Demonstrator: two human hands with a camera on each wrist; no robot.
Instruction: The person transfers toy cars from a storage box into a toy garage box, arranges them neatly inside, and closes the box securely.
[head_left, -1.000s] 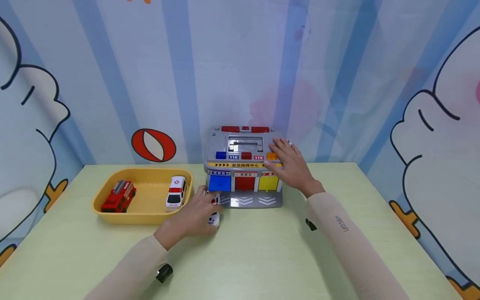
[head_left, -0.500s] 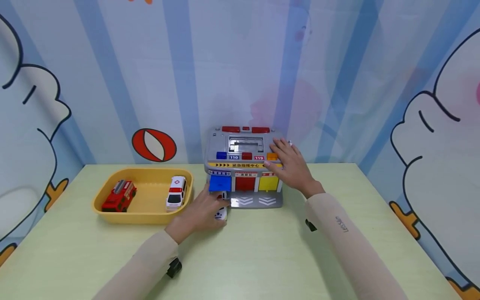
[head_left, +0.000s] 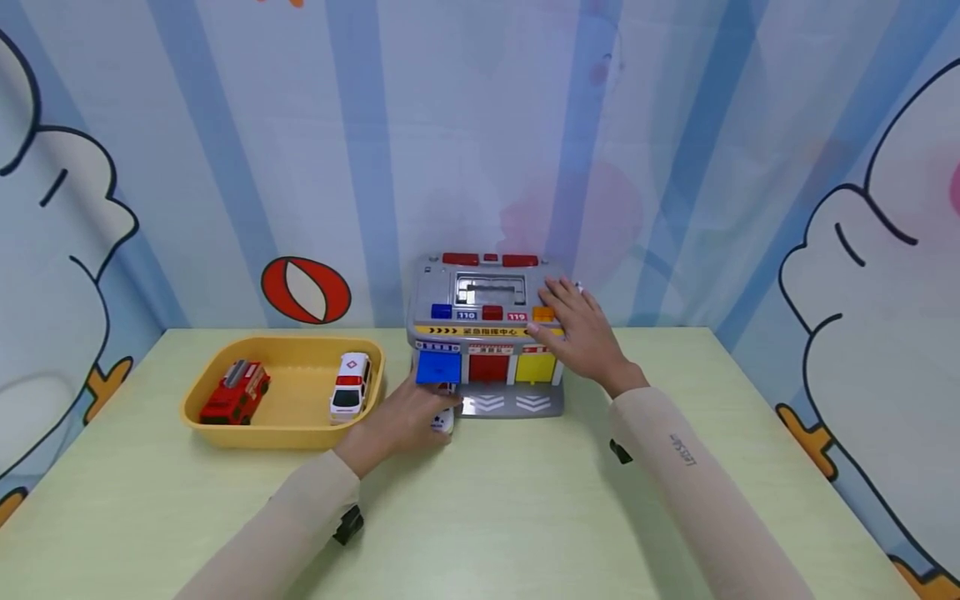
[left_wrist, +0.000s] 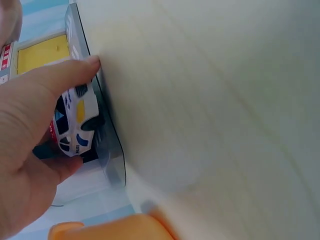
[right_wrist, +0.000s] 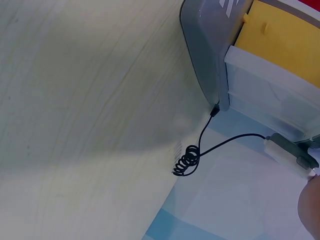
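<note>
A grey toy emergency station (head_left: 491,331) stands against the curtain, with blue, red and yellow doors. Its blue door (head_left: 439,367) is tilted outward, while the red and yellow doors hang down. My left hand (head_left: 401,421) grips a small white toy police car (left_wrist: 80,117) between thumb and fingers. The car sits on the grey ramp (head_left: 491,402) below the blue door, its far end hidden by door and hand. On the right side of the roof rests my right hand (head_left: 585,337), fingers extended.
Left of the station is a yellow tray (head_left: 300,437) with a red toy fire engine (head_left: 236,393) and a white toy ambulance (head_left: 350,387). A black coiled cord (right_wrist: 187,162) runs from the station's base to a handset (right_wrist: 287,154) at its side.
My left hand has moved right and slightly forward with the police car, bringing it from the ramp's left edge to below the blue door. My right hand has stayed on the roof.
</note>
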